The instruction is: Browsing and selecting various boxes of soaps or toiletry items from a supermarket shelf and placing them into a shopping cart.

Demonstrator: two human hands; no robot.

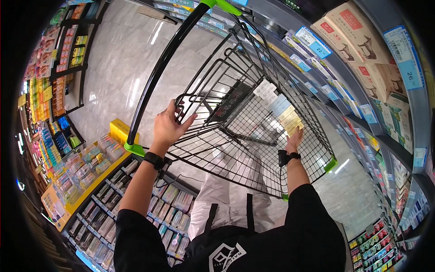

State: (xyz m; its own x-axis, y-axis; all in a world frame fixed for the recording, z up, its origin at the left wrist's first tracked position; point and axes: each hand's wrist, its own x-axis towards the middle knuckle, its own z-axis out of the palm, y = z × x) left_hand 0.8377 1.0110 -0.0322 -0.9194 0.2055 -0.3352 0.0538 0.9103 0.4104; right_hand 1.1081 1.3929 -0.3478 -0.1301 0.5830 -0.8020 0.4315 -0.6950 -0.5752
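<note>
A black wire shopping cart [244, 149] with green corner pieces stands before me. My left hand [170, 125] has its fingers hooked around a wire loop of the cart's rear frame [198, 97], its thumb held apart. Inside the basket, a row of small boxes runs along the far right side: white boxes [266, 91], a pale blue box [279, 103] and yellow boxes [290, 119]. My right hand [295, 141] reaches into the basket with thumb and fingers at the near end of the yellow boxes. Its fingertips partly cover that end.
Shelves with price tags [314, 42] and cartons [360, 37] rise close on the right. A rack of packaged goods [159, 207] with a yellow edge [95, 183] borders the lower left. The black cart handle [159, 68] arches over the grey tiled floor [115, 68]. More shelves [57, 68] stand farther left.
</note>
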